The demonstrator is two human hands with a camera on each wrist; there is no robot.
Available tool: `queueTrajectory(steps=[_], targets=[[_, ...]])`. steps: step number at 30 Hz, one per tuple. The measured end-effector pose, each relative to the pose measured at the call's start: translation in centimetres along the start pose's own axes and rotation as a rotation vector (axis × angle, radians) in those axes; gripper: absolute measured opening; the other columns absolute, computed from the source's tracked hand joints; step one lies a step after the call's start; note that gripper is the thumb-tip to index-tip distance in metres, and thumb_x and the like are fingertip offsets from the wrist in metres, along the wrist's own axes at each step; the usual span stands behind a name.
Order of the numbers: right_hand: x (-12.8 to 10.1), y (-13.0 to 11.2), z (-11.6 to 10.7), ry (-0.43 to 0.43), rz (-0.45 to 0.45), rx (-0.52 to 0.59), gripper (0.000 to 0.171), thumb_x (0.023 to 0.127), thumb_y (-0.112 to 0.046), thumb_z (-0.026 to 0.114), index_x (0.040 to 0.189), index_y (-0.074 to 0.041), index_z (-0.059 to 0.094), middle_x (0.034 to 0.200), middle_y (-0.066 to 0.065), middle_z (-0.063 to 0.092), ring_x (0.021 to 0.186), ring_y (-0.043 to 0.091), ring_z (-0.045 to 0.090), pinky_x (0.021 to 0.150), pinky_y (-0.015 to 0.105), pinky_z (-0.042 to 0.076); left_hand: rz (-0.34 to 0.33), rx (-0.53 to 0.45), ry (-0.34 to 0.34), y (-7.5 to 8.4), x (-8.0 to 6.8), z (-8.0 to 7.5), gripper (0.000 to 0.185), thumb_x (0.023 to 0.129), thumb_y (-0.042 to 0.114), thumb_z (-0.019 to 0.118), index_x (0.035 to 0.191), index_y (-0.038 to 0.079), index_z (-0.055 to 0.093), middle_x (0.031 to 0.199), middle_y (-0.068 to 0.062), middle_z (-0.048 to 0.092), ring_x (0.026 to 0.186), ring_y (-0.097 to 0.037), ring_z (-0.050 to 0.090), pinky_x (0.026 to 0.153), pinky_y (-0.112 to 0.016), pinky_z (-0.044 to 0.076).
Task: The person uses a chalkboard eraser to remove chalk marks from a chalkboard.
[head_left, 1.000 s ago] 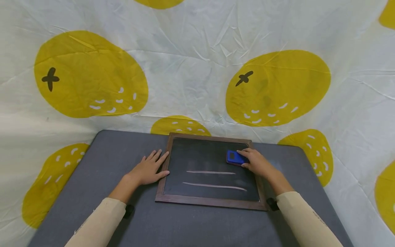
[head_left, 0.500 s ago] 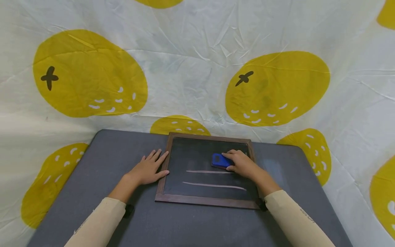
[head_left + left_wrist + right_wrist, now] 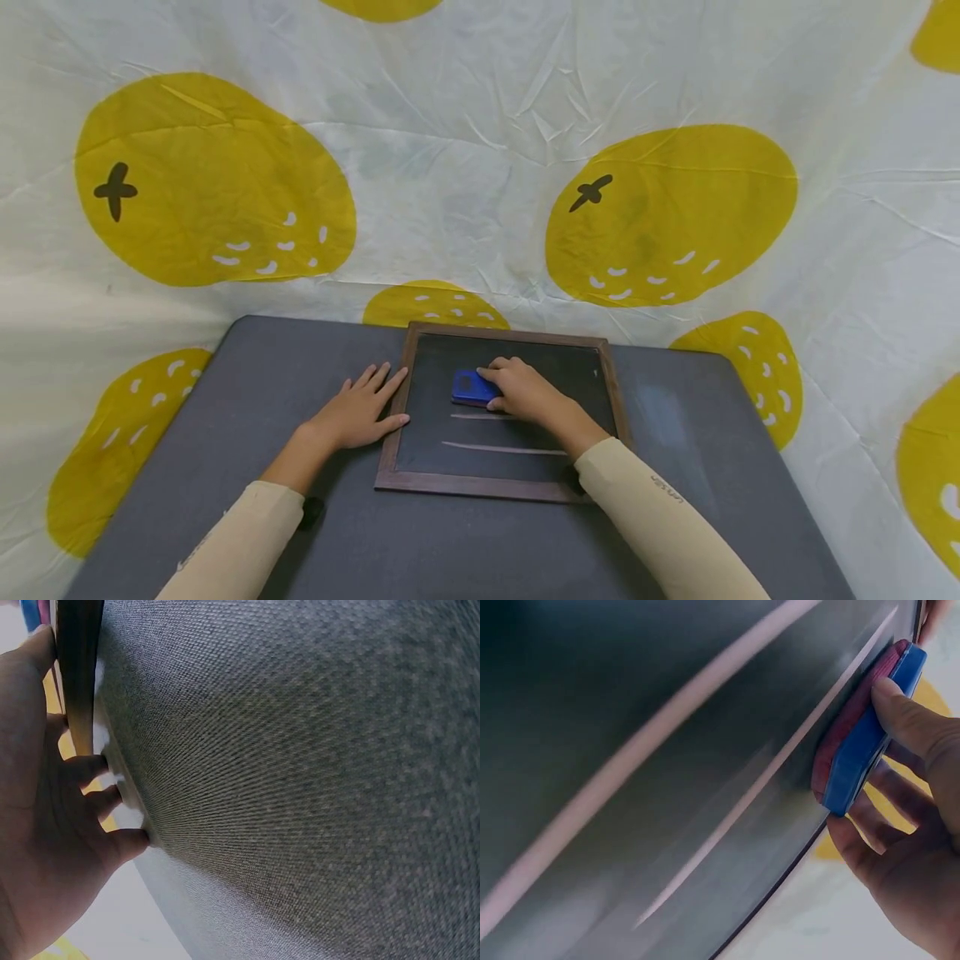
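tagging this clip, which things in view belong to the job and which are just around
In the job: blue chalkboard eraser, held in the right hand; wood-framed chalkboard, its frame touched by the left hand; two chalk lines.

Just around: white cloth with yellow fruit print; grey table.

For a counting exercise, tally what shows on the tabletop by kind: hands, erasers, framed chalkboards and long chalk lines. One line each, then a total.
Hands: 2 (left hand, right hand)
Erasers: 1 (blue eraser)
Framed chalkboards: 1 (framed chalkboard)
Long chalk lines: 2 (upper line, lower line)
Total: 6
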State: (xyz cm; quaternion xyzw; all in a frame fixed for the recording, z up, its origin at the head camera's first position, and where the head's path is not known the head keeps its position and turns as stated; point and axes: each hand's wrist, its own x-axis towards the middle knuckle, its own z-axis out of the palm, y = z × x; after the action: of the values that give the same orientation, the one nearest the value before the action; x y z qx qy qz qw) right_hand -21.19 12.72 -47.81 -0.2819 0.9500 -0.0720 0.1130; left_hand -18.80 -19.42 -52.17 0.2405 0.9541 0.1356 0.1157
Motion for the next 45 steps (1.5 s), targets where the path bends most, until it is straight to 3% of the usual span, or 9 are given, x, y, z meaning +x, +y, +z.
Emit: queueTrajectory(steps=[10, 18, 31, 45], targets=[[4.6, -5.3, 0.6, -0.017, 0.066, -0.132, 0.067, 0.099, -0.04, 0.069, 0.157, -0.015, 0.047, 0.15, 0.01, 0.055, 0.129, 0.032, 0.057, 0.109, 0.046, 0.05, -0.022, 0.008, -0.016, 0.2, -0.1, -0.1, 0.083, 0.103, 0.061, 0.05, 0.168, 0.018, 0.018, 0.171, -0.022, 0.019, 0.157, -0.047, 0.016, 0.117, -0.076, 0.021], [5.4, -6.3, 0.8, 0.006, 0.104, -0.159, 0.066, 0.1, -0.042, 0.068, 0.157, -0.017, 0.047, 0.151, 0.008, 0.054, 0.128, 0.031, 0.057, 0.106, 0.045, 0.052, -0.019, 0.005, -0.009, 0.3, -0.1, -0.2, 0.083, 0.103, 0.06, 0.051, 0.168, 0.018, 0.018, 0.171, -0.022, 0.018, 0.157, -0.047, 0.015, 0.118, -0.076, 0.02], [4.4, -4.9, 0.3, -0.002, 0.097, -0.088, 0.064, 0.1, -0.037, 0.069, 0.157, -0.016, 0.048, 0.149, 0.011, 0.055, 0.129, 0.031, 0.056, 0.11, 0.044, 0.049, -0.022, 0.014, -0.011, 0.2, 0.0, -0.3, 0.084, 0.103, 0.062, 0.049, 0.168, 0.019, 0.018, 0.171, -0.021, 0.018, 0.157, -0.047, 0.016, 0.118, -0.075, 0.021], [0.1, 0.7, -0.1, 0.027, 0.105, 0.031, 0.062, 0.098, -0.029, 0.073, 0.154, -0.01, 0.052, 0.142, 0.017, 0.058, 0.124, 0.036, 0.056, 0.108, 0.049, 0.049, -0.007, 0.006, -0.025, 0.0, 0.1, -0.1, 0.085, 0.103, 0.064, 0.047, 0.168, 0.019, 0.017, 0.172, -0.02, 0.017, 0.158, -0.046, 0.014, 0.118, -0.075, 0.02]])
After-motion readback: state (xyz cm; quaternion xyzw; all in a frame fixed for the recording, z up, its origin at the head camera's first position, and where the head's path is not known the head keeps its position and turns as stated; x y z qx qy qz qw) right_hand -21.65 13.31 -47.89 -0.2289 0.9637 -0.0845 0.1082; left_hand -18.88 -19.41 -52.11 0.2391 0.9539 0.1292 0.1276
